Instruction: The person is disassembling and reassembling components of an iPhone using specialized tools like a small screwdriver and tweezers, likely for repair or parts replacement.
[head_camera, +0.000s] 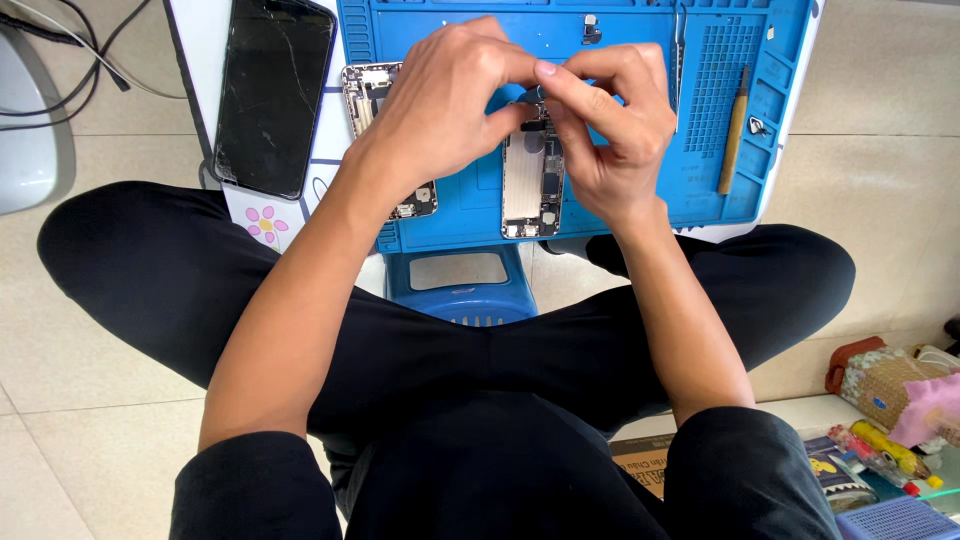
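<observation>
**Both hands pinch in over an opened phone**

Fingertips first: the right hand (610, 130) has thumb and forefinger pressed together around something small and dark at the top edge of the opened phone (532, 185), and what exactly sits in that pinch is too small to tell. The left hand (440, 105) meets it from the other side, its fingers curled in and closed on the same spot, tips nearly touching the right thumb.

The phone lies flat on the blue work mat (470, 205), back down, insides up: a pale metal plate over the lower half, darker parts crowded near the top. It looks light and stiff, but delicate with its parts bare, so the safer hold is probably on the outer frame edges, not on the exposed parts.

Further out, a second opened phone shell (372, 92) lies left of the wrist, partly hidden under it. A cracked black screen panel (272, 95) rests beyond the mat's left edge. On the mat's right, a wooden-handled tool (735, 135) and tweezers (680, 50) lie well apart from the hands. A blue plastic stool (460, 285) shows below.
</observation>
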